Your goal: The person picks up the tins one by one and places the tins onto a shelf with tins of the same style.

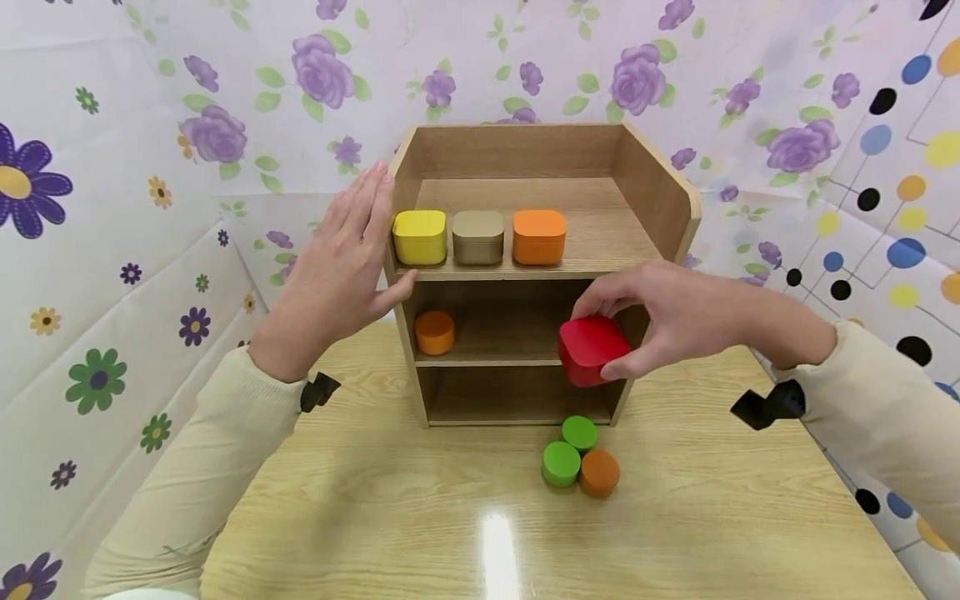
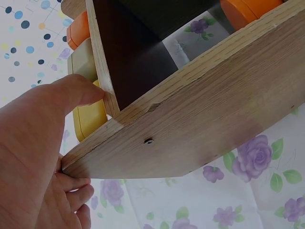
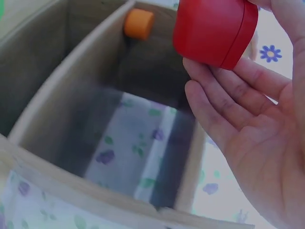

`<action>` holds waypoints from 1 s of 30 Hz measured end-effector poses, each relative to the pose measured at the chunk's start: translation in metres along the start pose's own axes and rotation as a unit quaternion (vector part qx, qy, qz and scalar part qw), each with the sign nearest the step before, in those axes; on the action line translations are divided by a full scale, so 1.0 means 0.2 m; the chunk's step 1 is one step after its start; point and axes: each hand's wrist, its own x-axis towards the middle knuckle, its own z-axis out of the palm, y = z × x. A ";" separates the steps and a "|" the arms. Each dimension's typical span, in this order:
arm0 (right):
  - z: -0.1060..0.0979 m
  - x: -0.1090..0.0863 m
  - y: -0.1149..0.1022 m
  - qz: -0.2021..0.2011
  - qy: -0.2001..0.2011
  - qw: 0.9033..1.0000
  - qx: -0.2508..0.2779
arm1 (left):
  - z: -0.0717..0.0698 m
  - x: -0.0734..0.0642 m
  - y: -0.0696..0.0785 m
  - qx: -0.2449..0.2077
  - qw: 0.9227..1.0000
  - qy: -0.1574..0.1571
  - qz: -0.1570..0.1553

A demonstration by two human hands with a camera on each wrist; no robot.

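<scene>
My right hand (image 1: pixel 663 312) holds a red rounded-square box (image 1: pixel 592 343) between thumb and fingers, in front of the wooden shelf's (image 1: pixel 517 273) middle level. In the right wrist view, fingers lie along the underside of the red box (image 3: pixel 214 31). Against the shelf's left side panel (image 2: pixel 190 129) rests my left hand (image 1: pixel 337 262), its fingers straight, with the thumb touching the front edge by the top board. Near it on the top board, a yellow box (image 1: pixel 420 237), a grey-beige box (image 1: pixel 477 238) and an orange box (image 1: pixel 538 237) stand in a row.
An orange round box (image 1: pixel 435 332) sits at the left of the middle level. On the wooden table (image 1: pixel 390 508), two green round boxes (image 1: pixel 561 463) and an orange-brown one (image 1: pixel 599 473) cluster before the shelf. Patterned cloth walls (image 1: pixel 480 75) stand behind and on both sides.
</scene>
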 end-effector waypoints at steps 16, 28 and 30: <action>-0.35 0.02 -0.11 0.064 0.013 0.995 -0.076 | -0.01 0.00 0.00 -0.005 1.000 -0.005 -0.008; -0.46 0.07 -0.06 0.111 0.024 0.987 -0.110 | 0.00 0.01 0.01 -0.002 1.000 -0.004 -0.006; -0.47 0.08 -0.04 0.117 0.027 0.986 -0.112 | 0.00 0.01 0.01 -0.001 1.000 -0.004 -0.006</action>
